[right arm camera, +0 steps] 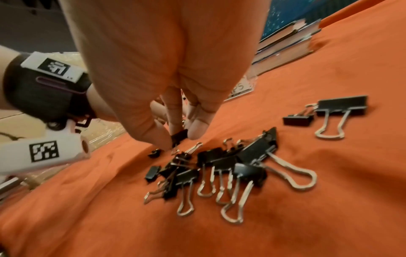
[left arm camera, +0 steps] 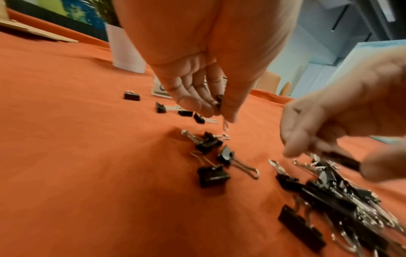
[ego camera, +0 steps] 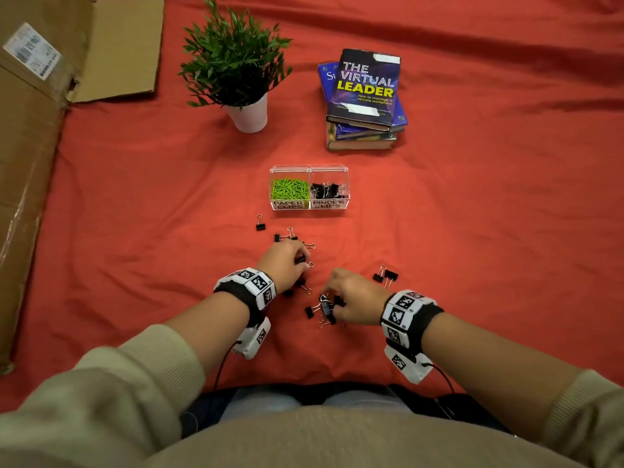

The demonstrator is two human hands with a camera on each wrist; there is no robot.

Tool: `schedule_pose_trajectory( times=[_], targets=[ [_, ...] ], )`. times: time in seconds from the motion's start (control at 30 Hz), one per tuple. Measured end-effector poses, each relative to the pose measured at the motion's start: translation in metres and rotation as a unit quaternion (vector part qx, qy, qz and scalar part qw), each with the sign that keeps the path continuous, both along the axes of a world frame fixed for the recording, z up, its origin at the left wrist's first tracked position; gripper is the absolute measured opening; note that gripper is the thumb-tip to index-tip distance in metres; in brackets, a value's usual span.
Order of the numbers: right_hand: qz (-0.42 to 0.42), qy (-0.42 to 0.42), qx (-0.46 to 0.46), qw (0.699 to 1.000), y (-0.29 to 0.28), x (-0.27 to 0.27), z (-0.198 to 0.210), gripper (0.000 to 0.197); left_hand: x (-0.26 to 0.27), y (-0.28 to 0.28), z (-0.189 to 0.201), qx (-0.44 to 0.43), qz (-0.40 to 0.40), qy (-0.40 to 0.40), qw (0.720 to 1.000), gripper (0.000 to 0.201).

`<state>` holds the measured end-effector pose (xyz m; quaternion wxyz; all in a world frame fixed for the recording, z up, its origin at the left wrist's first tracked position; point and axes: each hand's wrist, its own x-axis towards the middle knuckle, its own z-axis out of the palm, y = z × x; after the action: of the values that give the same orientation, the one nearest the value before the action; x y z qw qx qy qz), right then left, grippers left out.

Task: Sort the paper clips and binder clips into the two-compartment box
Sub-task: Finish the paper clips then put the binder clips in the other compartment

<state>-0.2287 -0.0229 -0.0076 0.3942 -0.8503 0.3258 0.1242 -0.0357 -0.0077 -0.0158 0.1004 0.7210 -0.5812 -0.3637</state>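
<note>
Below the box (ego camera: 309, 206) at frame centre, I am pinching one binder clip (left arm camera: 219, 100) in my left hand (ego camera: 283, 261) and another clip (right arm camera: 179, 136) in my right hand (ego camera: 354, 297), over the scattered clips (right arm camera: 219, 167).

Red cloth (ego camera: 472, 204), creased. Loose binder clips (ego camera: 326, 310) scattered under and around both hands. Beyond them, box (ego camera: 309, 206); farther, potted plant (ego camera: 248, 113) ahead-left, book stack (ego camera: 366, 106) ahead-right. Flat cardboard (ego camera: 30, 163) far left of left hand.

Beige ribbed sleeves (ego camera: 162, 346), black-and-white tagged wristbands (ego camera: 250, 285).
</note>
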Motion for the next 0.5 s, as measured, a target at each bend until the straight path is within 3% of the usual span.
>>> schedule_pose_trajectory(
  times=[0.17, 0.27, 0.5],
  targets=[
    [0.092, 0.026, -0.035, 0.995, 0.014, 0.009, -0.008, 0.032, 0.009, 0.012, 0.001, 0.061, -0.032, -0.014, 0.998, 0.050],
    [0.103, 0.039, -0.089, 0.990, 0.014, 0.007, -0.012, 0.032, 0.008, 0.016, -0.004, 0.062, -0.050, -0.055, 0.995, 0.059],
    [0.075, 0.075, -0.114, 0.988, 0.002, 0.013, -0.012, 0.027, 0.004, 0.017, -0.006, 0.041, -0.079, -0.082, 0.993, 0.039]
  ],
)
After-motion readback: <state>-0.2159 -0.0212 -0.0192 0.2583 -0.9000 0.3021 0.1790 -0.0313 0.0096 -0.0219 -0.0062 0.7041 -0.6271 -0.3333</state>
